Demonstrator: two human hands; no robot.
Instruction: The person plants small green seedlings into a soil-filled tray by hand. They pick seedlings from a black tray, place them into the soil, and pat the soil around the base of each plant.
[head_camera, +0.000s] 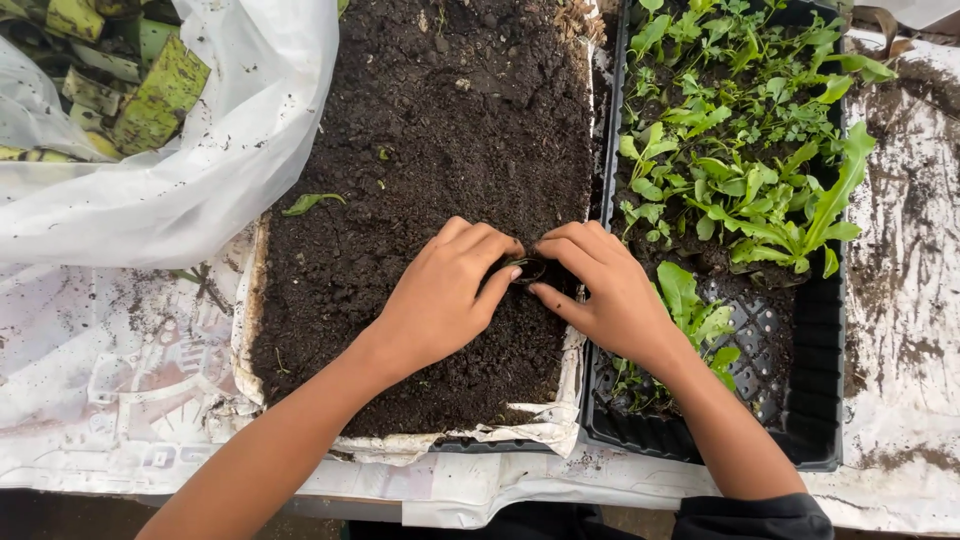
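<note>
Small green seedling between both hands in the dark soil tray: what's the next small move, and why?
Probably press the soil in gently around the small green seedling. The left hand and right hand already meet fingertip to fingertip around it in the tray of dark soil, so firming looks due.

Beyond our hands (530, 285), the soil bed (440, 130) lies open; the seedling tray (820, 400) crowds its right, a plastic sheet (200, 170) its left.

A white plastic bag (190, 170) of green cuttings (150, 85) lies at left.
</note>
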